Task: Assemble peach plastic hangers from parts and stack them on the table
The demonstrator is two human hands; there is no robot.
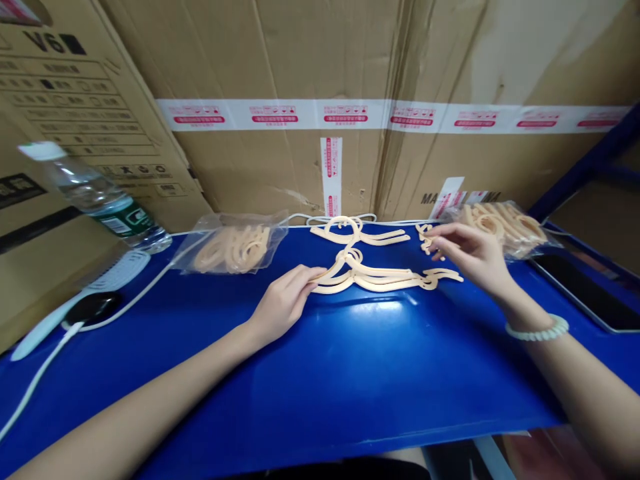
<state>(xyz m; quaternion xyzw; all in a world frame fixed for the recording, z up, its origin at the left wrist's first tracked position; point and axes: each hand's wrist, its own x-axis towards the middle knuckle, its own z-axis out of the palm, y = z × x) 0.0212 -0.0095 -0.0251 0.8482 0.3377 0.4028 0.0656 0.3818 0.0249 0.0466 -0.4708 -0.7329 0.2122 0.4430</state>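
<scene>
My left hand [287,300] is closed in a pinch on the left end of a beige folding clothes hanger [383,282], whose hook curves up and away from me. Slim arms of stacked hangers stretch right from there, ending by a curled beige part [443,275]. Just behind lies another beige hanger [385,237], partly overlapped by the hook. My right hand [473,257], with a pale bead bracelet [537,329] at the wrist, hovers over small beige pieces [425,230] at the back right. Its fingertips are drawn together; what they hold, if anything, is unclear.
Clear bags of beige hangers lie at back left [233,247] and back right [505,227]. A water bottle [107,203], pale hairbrush [85,297] and black round device with a white cable [93,308] are left; a dark phone [587,290] right. Cardboard [280,167] walls the blue table [320,373].
</scene>
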